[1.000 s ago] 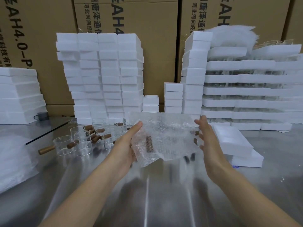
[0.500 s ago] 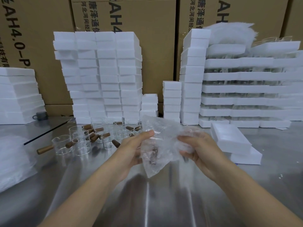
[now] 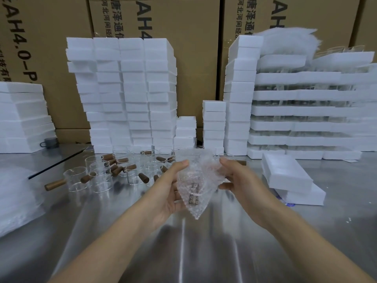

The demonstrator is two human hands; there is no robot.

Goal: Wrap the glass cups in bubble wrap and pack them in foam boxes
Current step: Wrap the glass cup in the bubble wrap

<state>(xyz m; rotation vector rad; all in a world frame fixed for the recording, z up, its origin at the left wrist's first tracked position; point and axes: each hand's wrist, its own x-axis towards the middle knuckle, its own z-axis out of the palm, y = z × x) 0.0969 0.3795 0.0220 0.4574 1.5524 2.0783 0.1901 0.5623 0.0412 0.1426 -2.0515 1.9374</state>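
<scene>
**Two hands closing bubble wrap round one glass cup**

Head view. Compared with half a second before: bubble wrap (image 3: 196,174) gathered narrower, now a cone tapering to a point below; right hand (image 3: 239,180) drawn closer in on the sheet. Left hand (image 3: 163,194) curled under and behind the bundle, thumb laid along the upper left edge, fingers mostly hidden by the wrap. Right hand partly closed, thumb and forefinger pinching the wrap's upper right fold, remaining fingers bent beneath. Glass cup (image 3: 193,196) inside the wrap, held above the table (image 3: 183,252), only its brown handle discernible. Unwrapped glass cups (image 3: 98,178) standing behind the left hand; two foam boxes (image 3: 285,172) stacked to the right.
</scene>
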